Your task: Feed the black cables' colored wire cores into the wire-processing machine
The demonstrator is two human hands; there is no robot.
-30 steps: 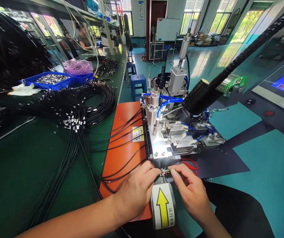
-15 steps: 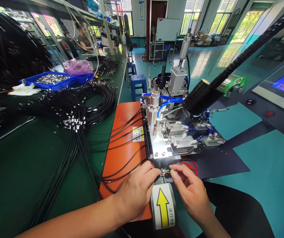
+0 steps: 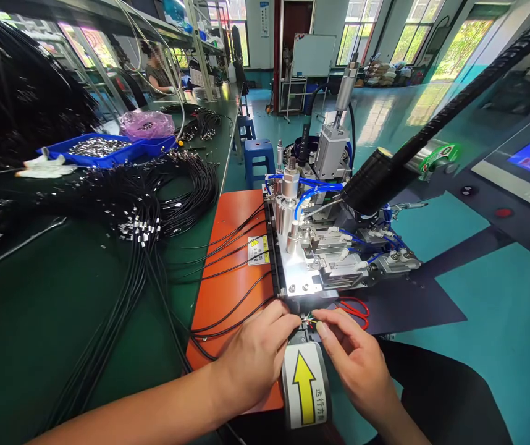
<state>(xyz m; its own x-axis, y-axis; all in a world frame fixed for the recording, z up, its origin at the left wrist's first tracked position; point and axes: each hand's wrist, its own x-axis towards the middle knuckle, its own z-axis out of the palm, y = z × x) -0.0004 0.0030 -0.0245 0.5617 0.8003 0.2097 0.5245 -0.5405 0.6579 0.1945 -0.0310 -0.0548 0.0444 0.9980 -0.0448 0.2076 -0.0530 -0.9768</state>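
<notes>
Thin coloured wires fan out from a cable end at the front of the metal machine. My left hand is closed at the cable end, thumb and forefinger pinched on it; the cable itself is mostly hidden under the fingers. From the other side my right hand pinches the wire tips between thumb and forefinger. Just below both hands lies the conveyor end with a white label and yellow arrow. Several black cables cross the orange plate into the machine's edge.
Red-handled scissors lie right of the wires. Bundled black cables cover part of the green table. Blue trays hold small metal parts. A black flexible-arm lamp hangs over the machine. Another person sits at the far left.
My right hand has shifted slightly left, its fingertips now closed on the wire ends. My left hand stays in place.
</notes>
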